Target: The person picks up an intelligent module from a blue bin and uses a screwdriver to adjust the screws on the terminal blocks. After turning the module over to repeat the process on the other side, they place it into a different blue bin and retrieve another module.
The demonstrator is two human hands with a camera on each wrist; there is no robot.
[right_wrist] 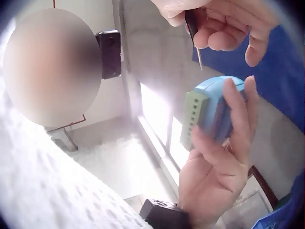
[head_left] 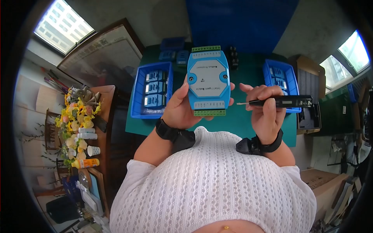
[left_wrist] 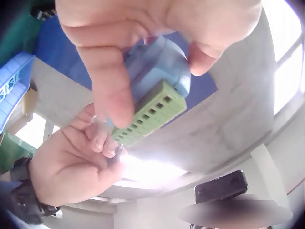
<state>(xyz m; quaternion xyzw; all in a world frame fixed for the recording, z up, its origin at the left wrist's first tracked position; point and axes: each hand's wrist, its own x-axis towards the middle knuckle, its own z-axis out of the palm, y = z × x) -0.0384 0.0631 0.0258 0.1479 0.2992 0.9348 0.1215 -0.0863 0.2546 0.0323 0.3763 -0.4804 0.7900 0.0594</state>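
The blue Intelligent Module (head_left: pixel 209 83) sits above the green table (head_left: pixel 248 73), its long sides gripped by the left hand (head_left: pixel 176 106) while the right hand (head_left: pixel 269 116) grasps a screwdriver (head_left: pixel 285 101); probably light and stiff, it is best held there, clear of its 2 green terminal blocks (head_left: pixel 210 113).

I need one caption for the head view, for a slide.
A blue module and black screwdriver, held apart at a green table.
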